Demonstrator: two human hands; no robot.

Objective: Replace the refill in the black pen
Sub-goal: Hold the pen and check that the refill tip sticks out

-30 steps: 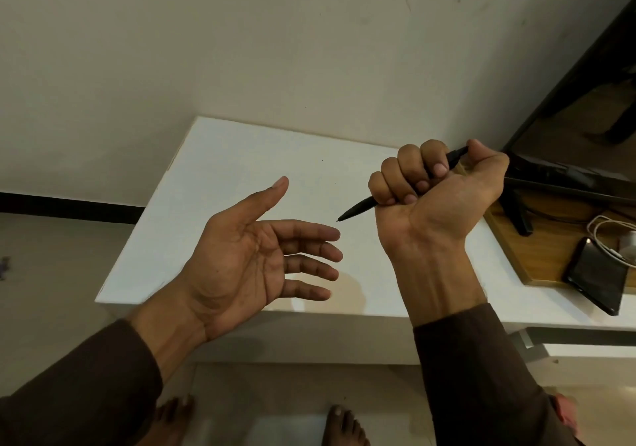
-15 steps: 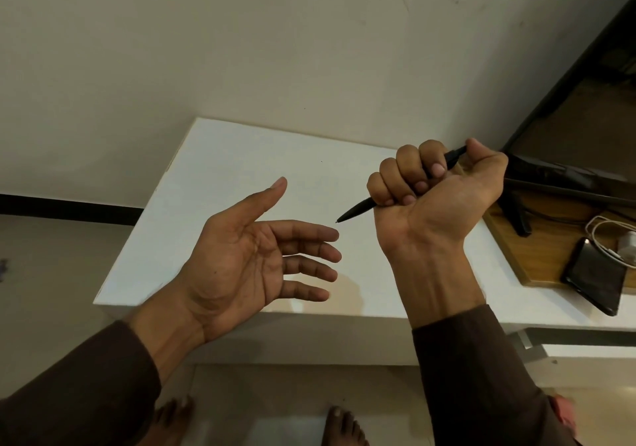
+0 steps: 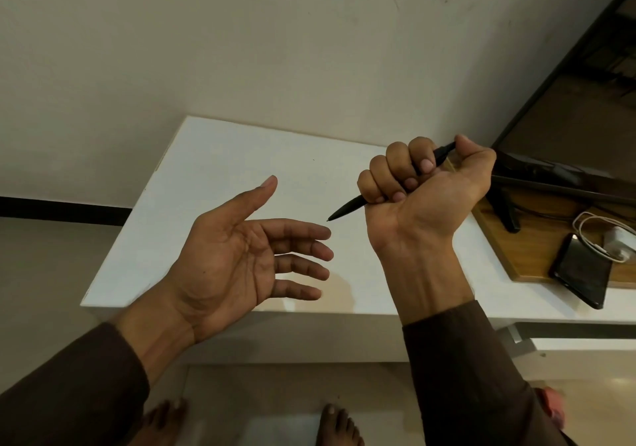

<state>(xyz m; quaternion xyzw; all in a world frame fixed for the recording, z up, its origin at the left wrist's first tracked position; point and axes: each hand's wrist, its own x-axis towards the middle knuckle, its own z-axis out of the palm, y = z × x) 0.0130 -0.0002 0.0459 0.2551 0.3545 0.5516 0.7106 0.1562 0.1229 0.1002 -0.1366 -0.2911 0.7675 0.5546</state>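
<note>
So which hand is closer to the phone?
Right. The right hand is up beside the phone, fisted around the black pen; the left hand is open, farther away.

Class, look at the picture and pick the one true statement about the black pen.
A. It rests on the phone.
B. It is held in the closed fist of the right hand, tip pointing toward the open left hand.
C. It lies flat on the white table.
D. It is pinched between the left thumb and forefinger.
B: the right hand is closed around the black pen, whose tip points toward the open, empty left hand.
</note>
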